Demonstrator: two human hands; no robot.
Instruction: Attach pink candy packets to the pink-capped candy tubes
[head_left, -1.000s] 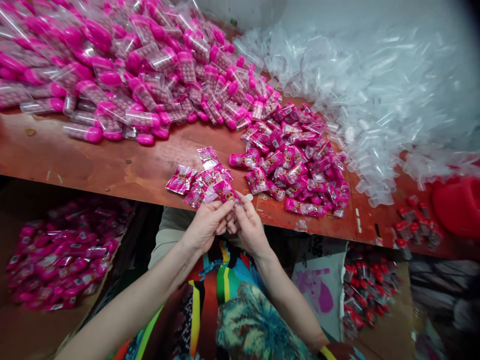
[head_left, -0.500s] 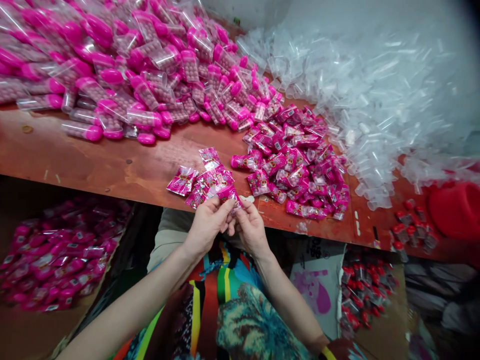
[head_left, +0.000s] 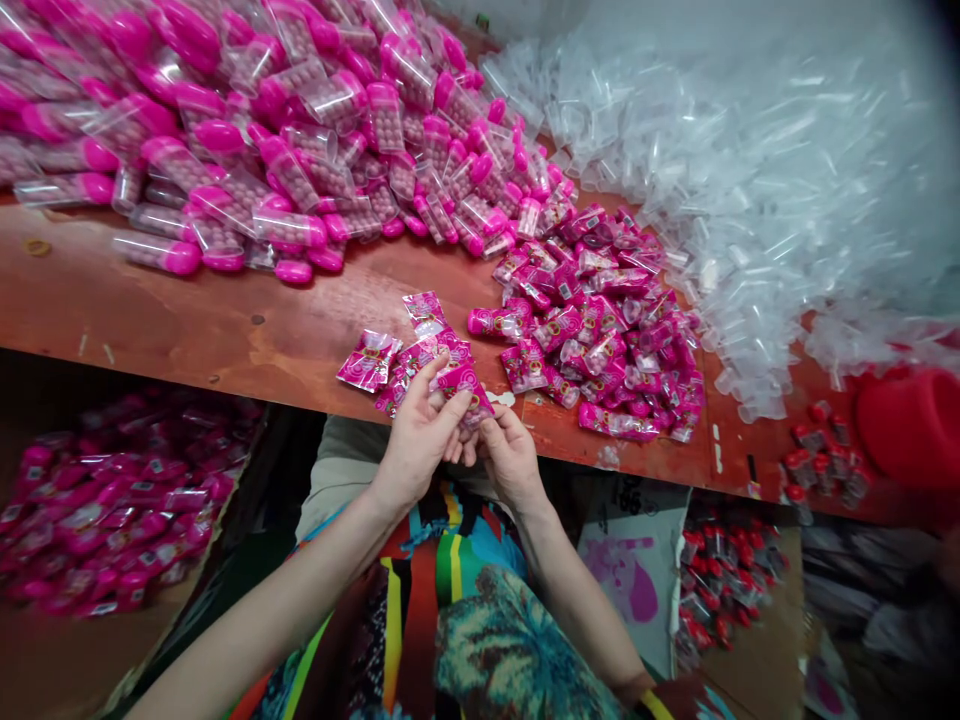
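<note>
Reddish-brown wood, worn and scuffed, forms the table [head_left: 187, 320] that crosses the frame from left to right, its near edge just above the two hands at centre.

Both hands meet at that edge and pinch one small pink packet [head_left: 469, 385] between them. The left hand [head_left: 420, 440] is curled, thumb and fingertips closed on the packet's left part; the right hand [head_left: 510, 455] is closed on its lower right corner. The packet is glossy printed film, flat and roughly rectangular, magenta with a paler patch, and it sits slightly tilted over the table's edge.

Just above the hands lies a small loose cluster of pink packets [head_left: 405, 355] of the same shiny film, touching and overlapping. Right of centre spreads a larger heap of packets [head_left: 607, 330], crinkled and reflective. Across the upper left runs a deep pile of clear tubes with pink caps [head_left: 262, 120], each tube rounded, see-through and filled with small pinkish balls. The upper right holds a mound of empty clear plastic tubes [head_left: 750, 180], pale and translucent.

Below the table at lower left sits a cardboard box [head_left: 45, 660] of pink items, blurred. At lower right, red-capped little containers [head_left: 720, 580] fill another box, and a red rounded object [head_left: 911, 425] rests at the right edge.
</note>
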